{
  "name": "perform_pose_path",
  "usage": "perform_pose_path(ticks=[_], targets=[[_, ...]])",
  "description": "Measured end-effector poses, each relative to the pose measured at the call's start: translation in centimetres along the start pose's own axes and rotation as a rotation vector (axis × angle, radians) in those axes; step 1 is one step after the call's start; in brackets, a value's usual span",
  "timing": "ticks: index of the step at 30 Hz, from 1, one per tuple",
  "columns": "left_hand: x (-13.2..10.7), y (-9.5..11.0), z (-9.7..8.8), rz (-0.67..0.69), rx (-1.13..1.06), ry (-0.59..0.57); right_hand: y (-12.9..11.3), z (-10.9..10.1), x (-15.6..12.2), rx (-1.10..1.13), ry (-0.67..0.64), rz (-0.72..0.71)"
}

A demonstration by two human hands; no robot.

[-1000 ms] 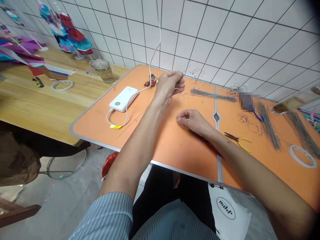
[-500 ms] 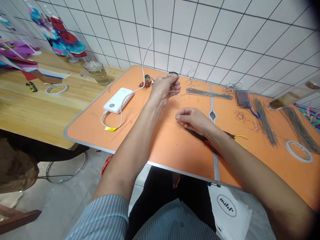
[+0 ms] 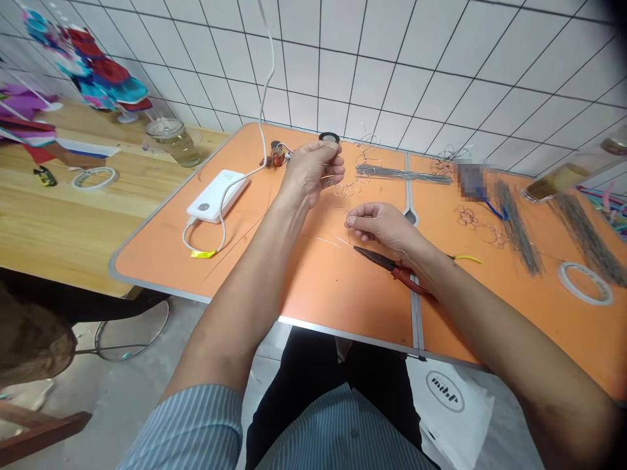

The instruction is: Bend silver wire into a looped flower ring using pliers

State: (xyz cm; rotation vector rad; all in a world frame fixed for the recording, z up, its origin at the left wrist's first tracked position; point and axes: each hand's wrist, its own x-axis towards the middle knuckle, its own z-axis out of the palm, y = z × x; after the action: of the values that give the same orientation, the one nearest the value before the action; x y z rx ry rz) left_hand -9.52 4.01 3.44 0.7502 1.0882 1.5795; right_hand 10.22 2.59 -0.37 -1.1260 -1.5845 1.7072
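Observation:
My left hand [image 3: 313,171] is raised over the far part of the orange table [image 3: 323,287], its fingers closed on thin wire with small loops [image 3: 349,188] hanging beside it. My right hand [image 3: 379,224] rests lower on the table with fingertips pinched on a fine wire strand that I can barely make out. Red-handled long-nose pliers [image 3: 392,266] lie on the table under my right wrist. A bundle of straight wires [image 3: 404,174] lies behind my hands near the tiled wall.
A white power bank [image 3: 217,196] with a white cable [image 3: 264,104] lies at the left. Wire loops [image 3: 482,228], more wire bundles [image 3: 519,232], a tape roll [image 3: 585,282] sit right. A wooden table [image 3: 59,215] holds a glass jar [image 3: 176,140], tape, colourful paper items.
The view has shifted, so everything sits further left in the frame. My right hand has drawn back slightly, uncovering the red-handled pliers. My left hand keeps its grip on the wire.

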Motion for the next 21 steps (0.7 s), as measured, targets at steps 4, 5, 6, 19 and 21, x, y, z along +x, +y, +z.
perform_pose_path(ticks=[4, 5, 6, 19, 21], targets=[[-0.2, 0.1, 0.1, 0.011, 0.002, 0.006, 0.0, -0.1, 0.2, -0.065, 0.021, -0.017], [-0.1, 0.0, 0.1, 0.012, 0.003, 0.005, 0.0, -0.1, 0.1, -0.041, 0.017, -0.017], [-0.1, 0.0, 0.1, 0.014, 0.003, 0.004, 0.1, -0.1, 0.0, -0.013, 0.012, -0.022], [-0.5, -0.8, 0.8, 0.041, 0.08, -0.032, -1.6, -3.1, -5.8, -0.104, 0.024, -0.16], [-1.1, -1.1, 1.3, 0.033, 0.114, -0.063, -1.7, -4.0, -6.5, -0.109, 0.076, -0.188]])
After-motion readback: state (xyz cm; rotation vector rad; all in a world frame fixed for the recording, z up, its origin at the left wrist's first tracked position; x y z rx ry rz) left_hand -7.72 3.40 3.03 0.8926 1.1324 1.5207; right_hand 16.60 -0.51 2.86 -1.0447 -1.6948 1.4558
